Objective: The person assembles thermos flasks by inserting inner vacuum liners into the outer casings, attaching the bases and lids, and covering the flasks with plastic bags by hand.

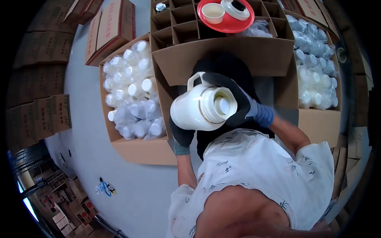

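A white vacuum flask [191, 112] with a loop handle lies tilted in front of my body, its open mouth turned to the right and up toward me. Inside the mouth a round whitish piece shows. My left hand [182, 134], in a dark glove, supports the flask from beneath, closed around its lower side. My right hand [234, 93], in a dark glove with a blue cuff, grips the flask by its neck and upper side near the handle. Both hands' fingers are partly hidden by the flask or by dark clothing behind.
Ahead stands a divided carton [222, 55], with a red plate [226, 27] holding a cream cup [213, 13] and a white lid with a black knob [237, 8]. Open cartons of plastic-wrapped white items stand left [139, 152] and right [319, 125]. Stacked boxes [37, 79] line the left side.
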`<action>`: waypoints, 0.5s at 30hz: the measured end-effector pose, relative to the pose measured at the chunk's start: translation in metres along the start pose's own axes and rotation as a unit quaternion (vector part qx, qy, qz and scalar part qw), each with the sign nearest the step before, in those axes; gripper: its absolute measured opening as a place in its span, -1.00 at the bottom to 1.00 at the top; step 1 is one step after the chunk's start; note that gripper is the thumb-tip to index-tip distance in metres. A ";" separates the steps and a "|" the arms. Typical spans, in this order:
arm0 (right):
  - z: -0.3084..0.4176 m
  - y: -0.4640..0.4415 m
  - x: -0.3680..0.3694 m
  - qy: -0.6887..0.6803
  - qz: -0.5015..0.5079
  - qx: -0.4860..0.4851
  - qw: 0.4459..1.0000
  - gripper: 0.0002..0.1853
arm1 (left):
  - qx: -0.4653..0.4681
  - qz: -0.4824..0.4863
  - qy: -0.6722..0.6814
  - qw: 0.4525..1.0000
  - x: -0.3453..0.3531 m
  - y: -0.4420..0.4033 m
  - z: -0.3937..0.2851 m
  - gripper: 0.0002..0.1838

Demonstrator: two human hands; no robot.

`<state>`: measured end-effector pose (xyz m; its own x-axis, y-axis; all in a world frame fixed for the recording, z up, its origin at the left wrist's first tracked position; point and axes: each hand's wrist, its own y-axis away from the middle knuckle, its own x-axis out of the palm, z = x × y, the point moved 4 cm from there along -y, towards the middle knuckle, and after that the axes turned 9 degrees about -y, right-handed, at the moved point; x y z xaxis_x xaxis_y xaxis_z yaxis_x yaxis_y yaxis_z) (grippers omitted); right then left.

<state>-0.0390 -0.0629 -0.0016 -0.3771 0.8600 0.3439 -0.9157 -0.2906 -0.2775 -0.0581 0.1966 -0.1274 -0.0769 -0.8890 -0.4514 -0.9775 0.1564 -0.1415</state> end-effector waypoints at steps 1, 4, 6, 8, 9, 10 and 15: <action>0.016 -0.018 0.000 0.018 0.056 -0.056 0.997 0.03 | 0.069 0.006 -0.058 0.996 -0.003 -0.008 -0.011 -0.17; 0.051 -0.048 0.001 0.160 0.112 -0.103 0.975 -0.03 | 0.060 0.155 -0.042 0.985 0.009 -0.012 0.036 -0.16; 0.045 -0.054 -0.003 0.143 0.130 -0.080 0.978 -0.05 | -0.014 0.206 0.075 0.976 0.026 -0.015 0.071 -0.17; 0.055 -0.060 0.005 0.178 0.162 -0.123 0.963 -0.07 | -0.057 0.208 0.129 0.968 0.038 -0.024 0.084 -0.19; 0.056 -0.061 0.005 0.195 0.167 -0.128 0.958 -0.10 | -0.074 0.202 0.144 0.966 0.043 -0.027 0.088 -0.20; 0.060 -0.062 0.004 0.196 0.132 -0.127 0.963 -0.10 | -0.089 0.194 0.153 0.965 0.048 -0.028 0.091 -0.21; 0.074 -0.072 -0.004 0.274 -0.034 -0.166 0.947 -0.11 | -0.141 0.141 0.181 0.963 0.068 -0.008 0.097 -0.26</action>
<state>0.0181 -0.0767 0.0834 -0.1063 0.9870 -0.1209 -0.8069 -0.1566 -0.5696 -0.0365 0.1769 -0.2428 -0.3614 -0.9278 -0.0925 -0.9178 0.3365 0.2107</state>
